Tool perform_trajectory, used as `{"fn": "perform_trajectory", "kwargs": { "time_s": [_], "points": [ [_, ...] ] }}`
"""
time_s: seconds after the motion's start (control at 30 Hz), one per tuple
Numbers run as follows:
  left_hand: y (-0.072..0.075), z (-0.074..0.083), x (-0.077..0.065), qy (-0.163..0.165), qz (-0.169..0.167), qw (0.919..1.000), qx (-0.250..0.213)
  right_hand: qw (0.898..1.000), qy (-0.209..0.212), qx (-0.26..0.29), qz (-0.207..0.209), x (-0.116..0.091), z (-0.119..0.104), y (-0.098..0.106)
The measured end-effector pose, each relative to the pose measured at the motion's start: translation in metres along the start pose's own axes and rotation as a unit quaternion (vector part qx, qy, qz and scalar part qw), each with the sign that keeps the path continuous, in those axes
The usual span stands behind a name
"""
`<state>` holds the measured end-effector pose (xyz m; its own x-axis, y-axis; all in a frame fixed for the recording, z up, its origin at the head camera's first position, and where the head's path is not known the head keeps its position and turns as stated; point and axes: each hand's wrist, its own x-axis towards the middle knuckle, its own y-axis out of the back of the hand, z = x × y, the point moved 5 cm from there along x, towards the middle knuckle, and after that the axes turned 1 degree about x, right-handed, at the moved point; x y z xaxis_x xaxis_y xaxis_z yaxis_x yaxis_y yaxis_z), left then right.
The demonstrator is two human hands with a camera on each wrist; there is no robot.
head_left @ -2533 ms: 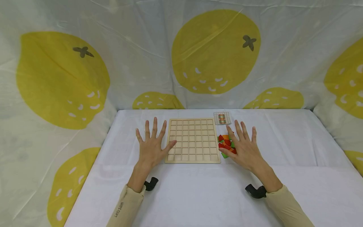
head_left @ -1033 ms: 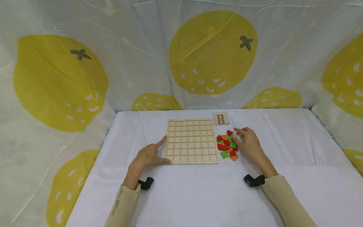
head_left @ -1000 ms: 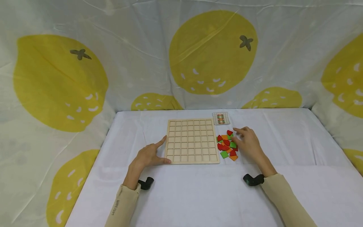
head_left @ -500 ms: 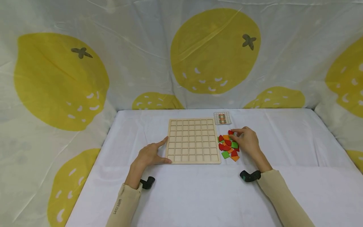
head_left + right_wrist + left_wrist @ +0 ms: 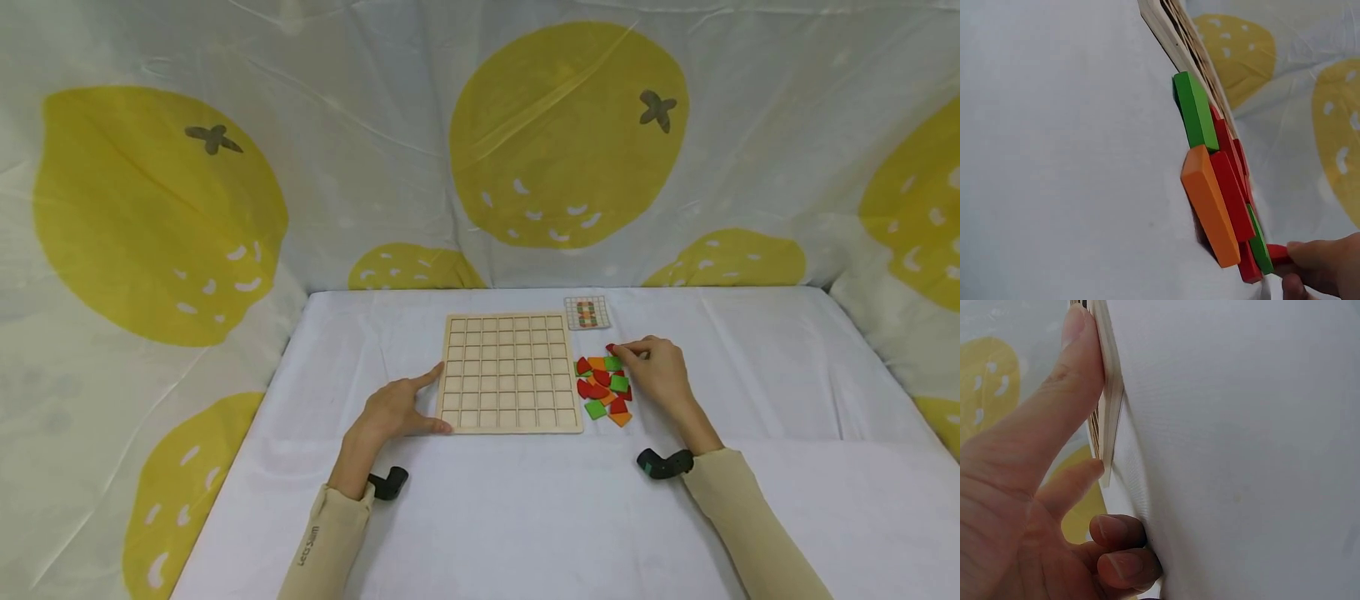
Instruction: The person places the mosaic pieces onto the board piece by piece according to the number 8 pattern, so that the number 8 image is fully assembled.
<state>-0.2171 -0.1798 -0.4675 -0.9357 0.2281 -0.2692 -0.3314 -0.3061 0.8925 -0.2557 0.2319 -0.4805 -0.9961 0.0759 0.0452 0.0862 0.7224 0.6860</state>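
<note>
Pale wood makes up the gridded board (image 5: 510,373) in the head view, square, with shallow cells inside a raised rim, flat on the white-covered worktop (image 5: 510,517) in front of you. Just beside its right edge lie the loose tiles (image 5: 601,377), red, orange and green, some square and some rounded wedges, partly overlapping. Near the board's far right corner is a small pattern card (image 5: 587,313) with a coloured figure on a grid. Your right hand (image 5: 660,375) reaches in from the right and pinches a red tile (image 5: 611,348) between thumb and finger, at the far end of the cluster. Your left hand (image 5: 392,408) is spread, the index finger against the board's left edge and the thumb at the near left corner.

From your left wrist, the thumb lies almost straight along the board's edge, the index tip touches it, and two other fingers bend loosely near the cloth.

From your right wrist, thick tiles with painted sides stand out, among them an orange block (image 5: 1210,209) and a green square (image 5: 1196,112); your fingertips grip the red tile at the lower right.
</note>
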Motion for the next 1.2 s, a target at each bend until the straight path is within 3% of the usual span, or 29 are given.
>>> {"fn": "perform_trajectory", "kwargs": {
  "time_s": [0.2,0.47,0.8,1.2],
  "points": [
    [0.001,0.001,-0.001,0.002,-0.001,1.0000,-0.003,0.999,-0.024,0.021,-0.002,0.002,0.010,0.004],
    [0.001,0.001,-0.001,0.001,-0.002,1.0000,-0.004,0.999,0.016,0.013,0.031,0.002,0.011,0.011],
    [0.000,0.001,-0.001,0.005,-0.006,0.9999,-0.007,0.998,0.028,-0.017,-0.058,0.004,0.016,0.010],
    [0.000,0.002,-0.002,-0.001,-0.004,1.0000,-0.002,0.998,0.044,-0.018,-0.038,0.006,0.016,0.009]
  ]
}}
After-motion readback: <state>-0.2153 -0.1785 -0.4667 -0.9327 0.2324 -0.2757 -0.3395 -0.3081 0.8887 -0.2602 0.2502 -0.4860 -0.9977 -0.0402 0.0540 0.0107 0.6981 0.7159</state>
